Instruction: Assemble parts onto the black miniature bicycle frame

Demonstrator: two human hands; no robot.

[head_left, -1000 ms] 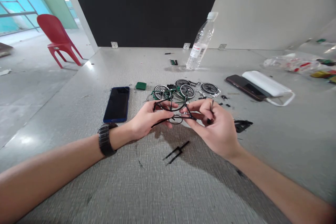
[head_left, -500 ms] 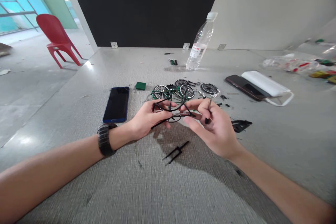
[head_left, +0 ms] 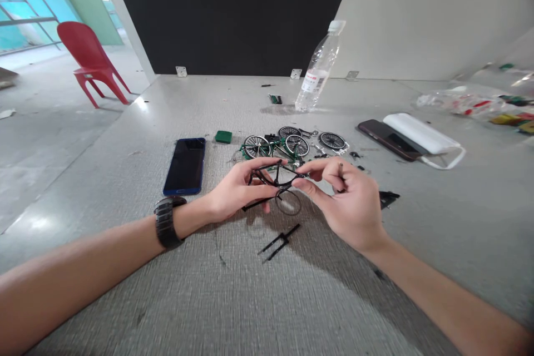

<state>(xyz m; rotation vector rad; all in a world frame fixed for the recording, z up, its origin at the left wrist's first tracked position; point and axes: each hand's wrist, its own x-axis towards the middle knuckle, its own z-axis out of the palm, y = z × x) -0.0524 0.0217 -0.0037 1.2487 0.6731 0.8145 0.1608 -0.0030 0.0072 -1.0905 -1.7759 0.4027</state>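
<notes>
The black miniature bicycle frame (head_left: 276, 182) is suspended between both grips, above the counter (head_left: 167, 289). A thin dark ring (head_left: 300, 204) hangs below it, left of the right fingertips; its attachment cannot be confirmed. The left grip (head_left: 233, 189) is closed, thumb and fingers, about the frame's left part. The right grip (head_left: 350, 200) pinches the frame's right end; a slim dark item (head_left: 341, 169), too small to identify, sits between its curled fingers.

Step in hand (judged): fingertip work at the frame's right end, the left grip serving as fixture. The next move appears to call for a steady left grip and light, aligned pressure from the right.

A black two-pronged fork (head_left: 284, 237) lies below and between the grips. Beyond both lies a green model bicycle (head_left: 275, 148); a loose wheel (head_left: 332, 140) lies beyond the right grip.
</notes>
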